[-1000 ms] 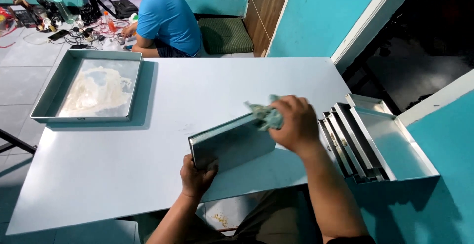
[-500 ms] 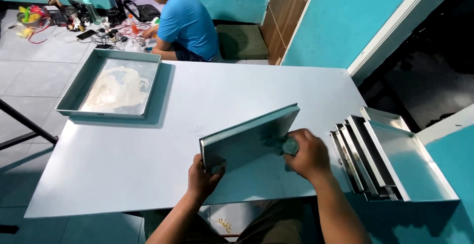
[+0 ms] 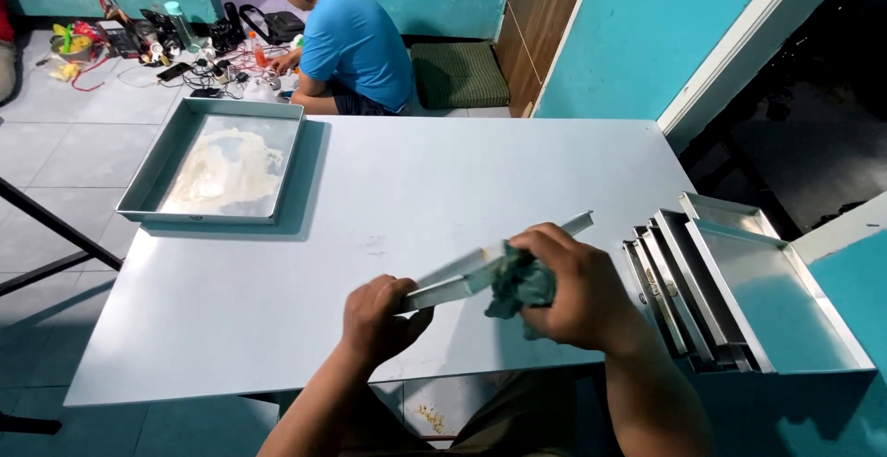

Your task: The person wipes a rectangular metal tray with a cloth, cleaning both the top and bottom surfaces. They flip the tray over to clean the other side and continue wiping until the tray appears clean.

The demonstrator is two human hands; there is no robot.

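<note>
Metal tray (image 3: 462, 277) is up on edge over the near part of the table (image 3: 443, 180), seen almost edge-on, tilted up to the right. Your left hand (image 3: 379, 318) is closed around its lower left end. Your right hand (image 3: 577, 286) presses a bunched green cloth (image 3: 519, 283) against the tray's right half, fingers curled over the cloth. Just right of that hand, a stack of similar trays (image 3: 730, 291) leans off the table's right edge. Far left corner: a larger tray with white residue (image 3: 222, 166). Beyond the table, a person in a blue shirt (image 3: 356, 46) sits on the floor among cables and tools (image 3: 176, 41).
</note>
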